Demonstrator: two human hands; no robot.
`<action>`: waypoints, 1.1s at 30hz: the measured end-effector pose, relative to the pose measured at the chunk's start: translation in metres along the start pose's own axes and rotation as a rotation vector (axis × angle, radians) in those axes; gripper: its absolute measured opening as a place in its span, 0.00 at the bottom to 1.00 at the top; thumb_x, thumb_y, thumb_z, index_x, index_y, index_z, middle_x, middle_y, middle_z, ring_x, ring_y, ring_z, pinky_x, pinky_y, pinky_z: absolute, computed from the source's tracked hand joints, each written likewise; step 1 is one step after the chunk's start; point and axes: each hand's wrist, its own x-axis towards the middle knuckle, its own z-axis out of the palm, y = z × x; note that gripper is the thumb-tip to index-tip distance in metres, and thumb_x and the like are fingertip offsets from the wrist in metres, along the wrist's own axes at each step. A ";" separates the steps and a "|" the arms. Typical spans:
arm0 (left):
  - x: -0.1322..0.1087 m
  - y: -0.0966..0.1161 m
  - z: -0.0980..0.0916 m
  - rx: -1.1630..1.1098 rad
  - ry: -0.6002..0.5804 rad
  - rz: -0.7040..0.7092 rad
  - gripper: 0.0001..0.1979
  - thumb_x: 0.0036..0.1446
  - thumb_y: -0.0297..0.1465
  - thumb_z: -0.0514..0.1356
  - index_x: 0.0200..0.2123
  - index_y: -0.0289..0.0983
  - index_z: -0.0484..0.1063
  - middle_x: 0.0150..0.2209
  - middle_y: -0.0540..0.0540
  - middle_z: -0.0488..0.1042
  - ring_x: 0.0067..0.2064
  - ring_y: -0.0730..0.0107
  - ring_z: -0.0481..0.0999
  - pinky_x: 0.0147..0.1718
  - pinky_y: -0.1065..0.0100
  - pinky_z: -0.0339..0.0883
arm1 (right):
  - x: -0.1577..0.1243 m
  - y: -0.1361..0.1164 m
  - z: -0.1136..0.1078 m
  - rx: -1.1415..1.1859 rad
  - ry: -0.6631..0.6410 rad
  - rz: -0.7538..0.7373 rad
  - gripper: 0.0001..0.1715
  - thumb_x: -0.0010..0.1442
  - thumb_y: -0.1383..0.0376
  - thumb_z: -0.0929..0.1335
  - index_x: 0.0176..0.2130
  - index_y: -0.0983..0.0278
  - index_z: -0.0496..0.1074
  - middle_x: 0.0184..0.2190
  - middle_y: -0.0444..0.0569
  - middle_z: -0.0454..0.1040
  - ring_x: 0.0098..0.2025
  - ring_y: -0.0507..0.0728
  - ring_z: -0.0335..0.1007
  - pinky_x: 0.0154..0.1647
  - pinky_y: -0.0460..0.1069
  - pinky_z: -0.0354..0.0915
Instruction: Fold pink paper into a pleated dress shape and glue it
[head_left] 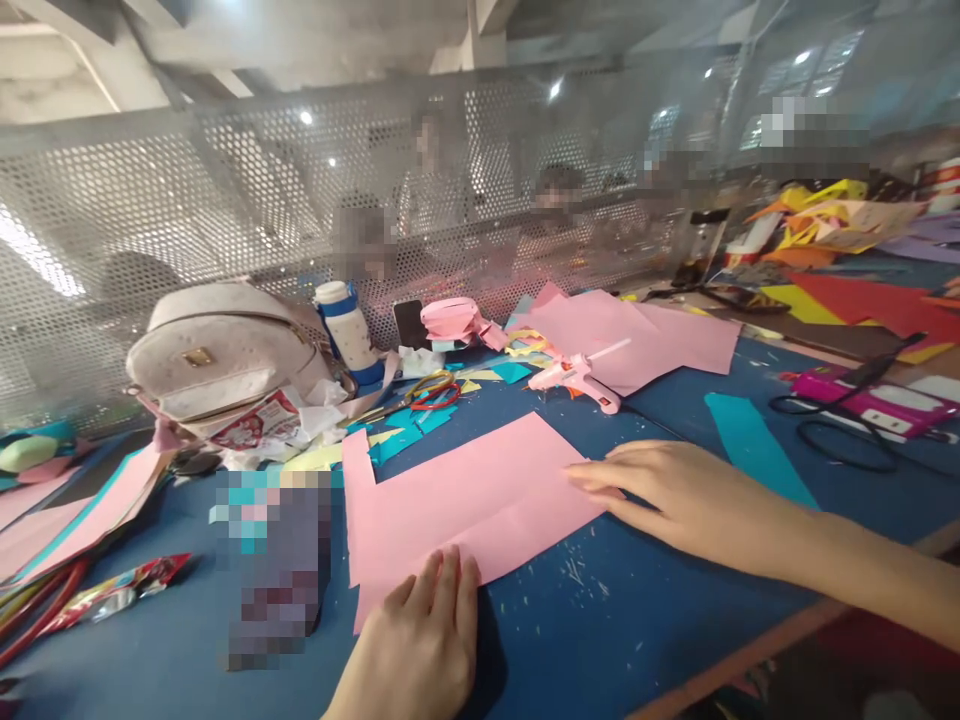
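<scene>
A folded pink paper sheet (465, 500) lies on the blue table (600, 620) in front of me. My left hand (420, 640) rests flat on its near edge, fingers stretched out together. My right hand (667, 495) lies flat on the sheet's right end, fingers extended and pressing the paper down. Neither hand holds anything. A pink glue gun (574, 378) lies just beyond the sheet.
A white backpack (217, 350), a white and blue bottle (349, 330), scissors (412, 395) and paper scraps sit at the back left. More pink sheets (637, 335) lie behind. Black scissors (832, 425) and a pink case (877, 400) are at right. A perforated metal screen (225, 180) stands behind.
</scene>
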 end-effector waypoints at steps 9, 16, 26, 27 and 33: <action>0.019 -0.045 -0.025 -0.250 0.469 0.004 0.10 0.61 0.21 0.51 0.37 0.32 0.73 0.50 0.36 0.76 0.56 0.55 0.72 0.59 0.49 0.62 | 0.054 -0.006 0.002 0.231 -0.124 -0.061 0.24 0.68 0.64 0.60 0.61 0.59 0.65 0.58 0.49 0.70 0.57 0.59 0.68 0.56 0.56 0.65; 0.021 -0.081 -0.041 -0.664 0.530 -0.629 0.15 0.55 0.27 0.62 0.46 0.47 0.74 0.53 0.48 0.69 0.53 0.58 0.70 0.51 0.58 0.69 | 0.104 -0.024 -0.028 0.576 0.067 -0.204 0.41 0.63 0.54 0.68 0.68 0.55 0.48 0.67 0.49 0.54 0.67 0.61 0.51 0.65 0.58 0.52; 0.024 -0.115 -0.023 -1.112 0.193 -0.491 0.18 0.64 0.23 0.48 0.35 0.43 0.76 0.56 0.48 0.68 0.57 0.65 0.68 0.56 0.63 0.61 | 0.135 -0.006 0.016 0.957 -0.153 0.149 0.18 0.57 0.54 0.70 0.37 0.66 0.68 0.21 0.38 0.64 0.19 0.46 0.51 0.19 0.43 0.45; 0.024 -0.116 -0.024 -1.088 0.169 -0.494 0.18 0.65 0.24 0.48 0.38 0.44 0.76 0.57 0.49 0.67 0.59 0.65 0.66 0.57 0.62 0.60 | 0.130 0.000 0.023 0.924 -0.128 0.195 0.19 0.56 0.54 0.70 0.38 0.66 0.67 0.19 0.37 0.63 0.18 0.46 0.49 0.19 0.43 0.44; 0.021 -0.084 -0.034 -0.814 0.014 -0.252 0.18 0.66 0.30 0.51 0.58 0.46 0.64 0.64 0.48 0.63 0.63 0.66 0.64 0.57 0.63 0.64 | 0.075 0.021 0.041 0.917 -0.140 0.437 0.22 0.57 0.51 0.66 0.43 0.64 0.64 0.22 0.38 0.63 0.21 0.49 0.52 0.21 0.44 0.49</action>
